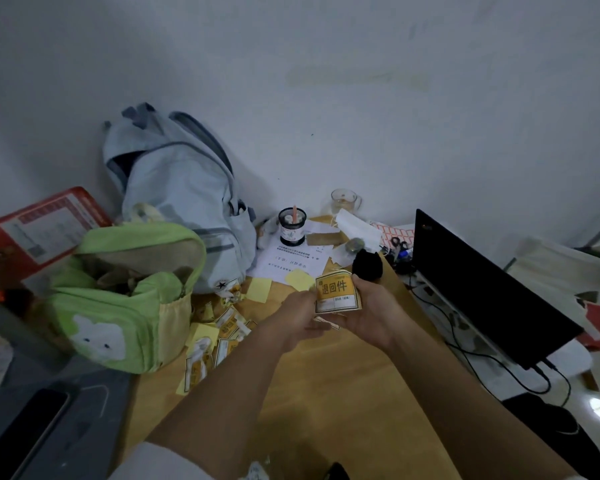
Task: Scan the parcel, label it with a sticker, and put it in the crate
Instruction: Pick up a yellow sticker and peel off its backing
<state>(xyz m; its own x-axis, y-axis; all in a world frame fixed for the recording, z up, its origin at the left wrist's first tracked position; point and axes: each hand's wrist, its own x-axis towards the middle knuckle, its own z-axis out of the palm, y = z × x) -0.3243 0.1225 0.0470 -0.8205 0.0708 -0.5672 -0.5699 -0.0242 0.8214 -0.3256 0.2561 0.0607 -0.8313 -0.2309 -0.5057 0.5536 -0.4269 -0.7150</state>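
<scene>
At the far left of the frame a red box [45, 230] leans behind a green bag [125, 306], whose top gapes open. Just right of it, in the upper left of the table [326, 393], a pale blue backpack [184, 202] stands against the wall. Loose yellow stickers [219, 337] lie scattered on the wood at the foot of both bags, below and left of the hands.

In the centre of the frame the left hand [302, 317] pinches the left edge of a yellow sticker [336, 292] between thumb and fingertips, closed on it. The right hand [371, 313] cups the sticker from the right and beneath, its thumb along the right edge and its fingers curled under. The sticker is held up off the table with its printed face toward the camera, and a strip of its backing shows just under it. No parcel or crate can be made out.

Beyond the hands sit a dark jar [291, 226] on a printed sheet [291, 263], a glass mug [343, 200], a white face mask [357, 228] and a black round object [368, 265] just above the right thumb. At the right a black laptop [482, 289] stands open, cables trailing below it.
</scene>
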